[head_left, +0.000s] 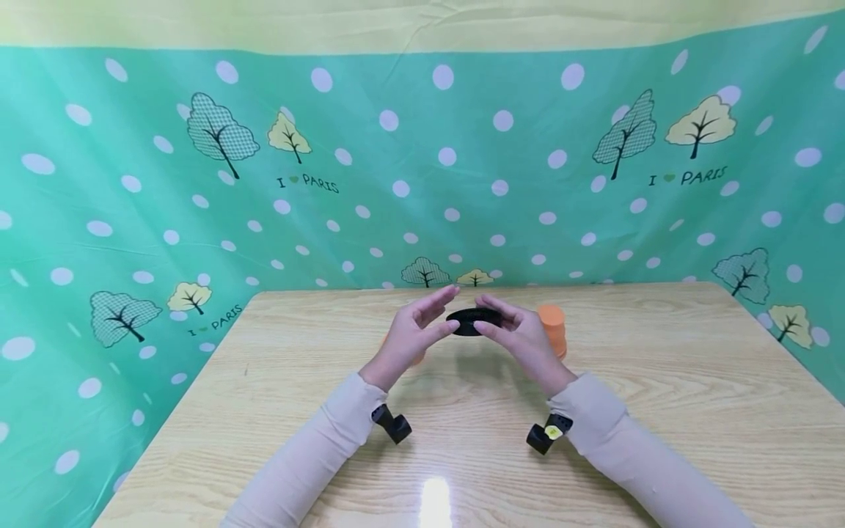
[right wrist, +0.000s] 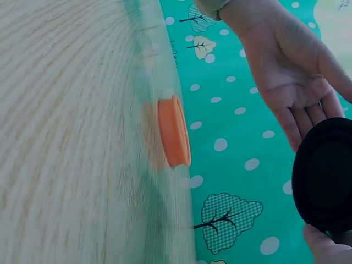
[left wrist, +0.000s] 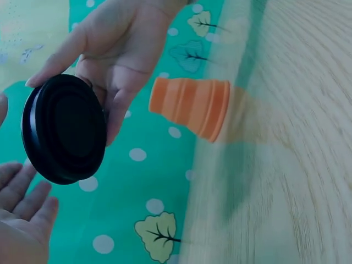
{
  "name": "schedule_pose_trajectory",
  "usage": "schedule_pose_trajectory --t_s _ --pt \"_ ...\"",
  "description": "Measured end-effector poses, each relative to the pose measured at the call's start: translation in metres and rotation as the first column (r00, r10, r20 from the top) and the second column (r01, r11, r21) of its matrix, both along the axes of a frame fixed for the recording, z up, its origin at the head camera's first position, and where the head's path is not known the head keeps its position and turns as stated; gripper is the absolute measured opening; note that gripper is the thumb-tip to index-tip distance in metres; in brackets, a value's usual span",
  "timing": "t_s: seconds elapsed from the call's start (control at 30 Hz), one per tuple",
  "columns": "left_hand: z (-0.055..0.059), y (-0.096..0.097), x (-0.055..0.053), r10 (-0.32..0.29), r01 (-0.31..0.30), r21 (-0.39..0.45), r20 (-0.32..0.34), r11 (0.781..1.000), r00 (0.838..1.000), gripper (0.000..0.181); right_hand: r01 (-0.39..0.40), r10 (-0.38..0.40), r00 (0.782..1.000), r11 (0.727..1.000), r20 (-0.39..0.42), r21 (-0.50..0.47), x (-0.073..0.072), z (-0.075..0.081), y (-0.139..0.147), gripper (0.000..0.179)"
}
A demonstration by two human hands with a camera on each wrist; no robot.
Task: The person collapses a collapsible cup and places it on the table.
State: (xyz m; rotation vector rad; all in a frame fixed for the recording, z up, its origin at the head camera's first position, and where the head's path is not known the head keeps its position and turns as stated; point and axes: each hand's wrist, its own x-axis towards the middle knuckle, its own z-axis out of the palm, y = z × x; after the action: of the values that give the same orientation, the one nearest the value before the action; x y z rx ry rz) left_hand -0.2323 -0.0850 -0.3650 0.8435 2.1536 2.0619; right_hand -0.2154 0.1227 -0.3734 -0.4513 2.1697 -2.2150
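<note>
A black folding cup [head_left: 470,321], collapsed into a thick disc with concentric rings, is held up above the table. My right hand [head_left: 521,339] holds it by the rim, thumb on the near side and fingers behind. My left hand [head_left: 411,334] is at the cup's left side, its thumb at the rim and its fingers extended above. In the left wrist view the ringed face of the black cup [left wrist: 69,129] shows between the right hand [left wrist: 118,49] and the left hand's loose fingers [left wrist: 30,206]. The right wrist view shows the left hand [right wrist: 289,71] with an open palm beside it.
A tall ridged orange folding cup [left wrist: 192,104] stands wide end down on the wooden table [head_left: 297,367], behind my right hand. A collapsed orange cup [right wrist: 173,132] lies behind my left hand, mostly hidden in the head view. A green dotted cloth [head_left: 363,169] hangs beyond the table.
</note>
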Motion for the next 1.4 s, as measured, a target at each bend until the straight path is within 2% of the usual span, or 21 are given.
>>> schedule_pose_trajectory --t_s 0.13,0.33,0.47,0.63,0.9,1.23,1.4 --pt "0.001 0.0 -0.003 -0.073 0.073 0.015 0.025 0.997 0.997 0.076 -0.035 0.032 0.997 0.999 -0.074 -0.039 0.002 0.0 -0.001 0.064" --pt "0.001 0.001 -0.003 -0.186 0.185 0.012 0.111 0.983 0.976 0.107 -0.049 0.051 0.976 0.999 -0.211 0.016 0.004 0.0 -0.003 0.068" --pt "-0.001 0.002 -0.003 -0.228 0.227 0.023 0.128 0.974 0.965 0.115 -0.061 0.063 0.966 0.998 -0.252 0.017 0.005 0.001 -0.002 0.07" --pt "0.0 0.003 -0.001 -0.244 0.24 0.045 0.137 0.97 0.96 0.108 -0.081 0.08 0.959 0.997 -0.273 0.005 0.005 0.0 -0.001 0.073" --pt "0.0 0.004 0.001 -0.231 0.226 0.051 0.146 0.973 0.962 0.092 -0.107 0.108 0.947 0.994 -0.303 0.019 0.004 -0.001 0.001 0.077" --pt "-0.003 0.01 0.004 -0.113 0.107 0.048 0.165 0.993 0.98 0.083 -0.094 0.117 0.955 0.991 -0.274 0.093 0.005 -0.003 0.01 0.074" --pt "-0.007 0.012 0.003 -0.068 0.063 0.043 0.153 0.997 0.986 0.083 -0.05 0.081 0.965 0.991 -0.248 0.127 0.006 -0.005 0.021 0.071"
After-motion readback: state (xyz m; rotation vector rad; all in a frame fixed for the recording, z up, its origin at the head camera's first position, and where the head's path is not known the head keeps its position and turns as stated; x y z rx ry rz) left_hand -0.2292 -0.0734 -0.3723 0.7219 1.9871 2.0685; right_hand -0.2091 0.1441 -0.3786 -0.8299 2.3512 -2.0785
